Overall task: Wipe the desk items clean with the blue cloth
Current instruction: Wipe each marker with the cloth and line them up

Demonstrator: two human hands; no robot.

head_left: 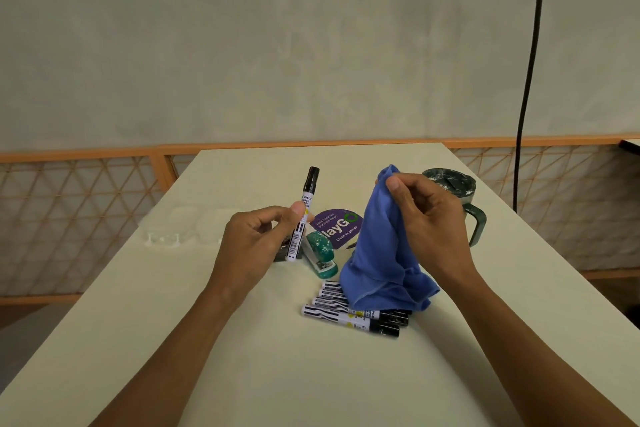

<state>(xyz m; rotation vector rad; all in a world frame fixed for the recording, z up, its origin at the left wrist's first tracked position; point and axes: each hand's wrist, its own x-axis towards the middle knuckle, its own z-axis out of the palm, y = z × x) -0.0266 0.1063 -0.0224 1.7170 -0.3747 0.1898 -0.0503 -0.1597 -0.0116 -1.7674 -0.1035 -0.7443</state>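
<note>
Left grip (pixel 258 243): you pinched one marker (pixel 304 208) between thumb and fingers, just left of the stapler (pixel 322 255), cap end up and tilted.
Right grip (pixel 426 215): your thumb and fingers were closed on the top of the cloth (pixel 377 253), lifted to the right of the stapler.
Cloth: it hung apart from the held marker. Its lower folds covered part of the marker row (pixel 349 314) in front of the stapler, and contact there was unclear.
Row risk: if you had swept the hanging folds sideways, they could have rolled those markers across the tabletop (pixel 207 340).
Held-marker risk: the pinch looked light, so a firm wipe could have twisted the marker loose onto the stapler.
Cap risk: rubbing toward the cap might have pulled it off and inked the cloth.
Mug (pixel 450 184) risk: it stood behind and right of the stapler, close behind your right grip, where a wide wrist swing could have struck it.
</note>
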